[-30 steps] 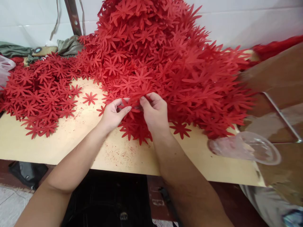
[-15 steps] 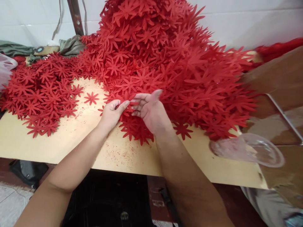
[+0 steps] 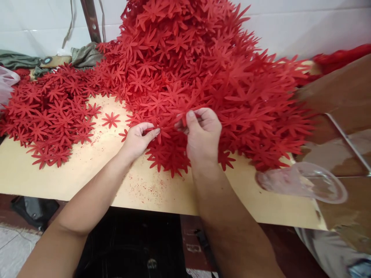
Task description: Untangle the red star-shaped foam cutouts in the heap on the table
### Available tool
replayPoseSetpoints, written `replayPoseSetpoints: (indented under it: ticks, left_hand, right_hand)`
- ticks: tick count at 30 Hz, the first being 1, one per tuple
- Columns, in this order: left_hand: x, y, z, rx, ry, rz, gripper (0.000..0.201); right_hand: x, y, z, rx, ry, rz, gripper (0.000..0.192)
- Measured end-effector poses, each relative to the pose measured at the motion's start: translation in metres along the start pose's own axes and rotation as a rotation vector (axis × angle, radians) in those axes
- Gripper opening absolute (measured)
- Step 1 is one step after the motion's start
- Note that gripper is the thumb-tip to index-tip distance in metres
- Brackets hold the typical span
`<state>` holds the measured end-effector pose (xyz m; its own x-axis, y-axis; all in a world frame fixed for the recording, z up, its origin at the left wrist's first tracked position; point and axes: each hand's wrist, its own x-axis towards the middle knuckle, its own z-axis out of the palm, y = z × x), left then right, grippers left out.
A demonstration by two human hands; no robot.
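A tall heap of red flower-shaped cutouts (image 3: 179,58), each with several narrow petals, rises in front of me. At its near edge my left hand (image 3: 139,139) pinches a red flower cutout (image 3: 164,132) between thumb and fingers. To its right, my right hand (image 3: 204,135) is closed, thumb against forefinger, on a red flower cutout (image 3: 184,116); its other fingers curl and are partly hidden. Whether the two hands hold the same cutout I cannot tell. Below the hands, a clump of cutouts (image 3: 168,160) lies at the heap's front.
A smaller pile of red cutouts (image 3: 49,116) lies left, with a single cutout (image 3: 111,120) beside it. Red crumbs dot the pale tabletop (image 3: 145,189). A clear plastic cup (image 3: 304,183) lies on its side at right, against cardboard boxes (image 3: 342,143). Grey-green cloth (image 3: 87,55) lies behind.
My right hand has gone from open fingers, palm showing, to a pinch on a red cutout, and has shifted right. The left hand keeps its pinch almost in place.
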<state>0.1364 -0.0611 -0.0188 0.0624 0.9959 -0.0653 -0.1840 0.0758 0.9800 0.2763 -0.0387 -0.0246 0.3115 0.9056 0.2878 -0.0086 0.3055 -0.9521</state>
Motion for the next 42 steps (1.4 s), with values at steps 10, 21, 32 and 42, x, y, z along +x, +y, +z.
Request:
replayPoseSetpoints:
  ticks: [10, 21, 32, 42]
  left_hand:
    - [-0.002, -0.002, -0.001, 0.013, 0.005, 0.034, 0.042]
    - [-0.001, 0.001, 0.002, -0.040, -0.070, 0.048, 0.026]
    - [-0.008, -0.002, -0.001, 0.116, -0.014, -0.045, 0.040]
    - [-0.010, 0.017, 0.018, 0.259, -0.061, -0.055, 0.047]
  right_hand:
    - [-0.013, -0.019, 0.003, -0.047, -0.348, -0.031, 0.026]
    - [-0.007, -0.006, 0.004, 0.040, -0.202, 0.024, 0.023]
    - [0.002, -0.001, -0.005, -0.082, 0.037, -0.108, 0.040]
    - [-0.013, -0.027, 0.002, -0.022, -0.463, -0.034, 0.016]
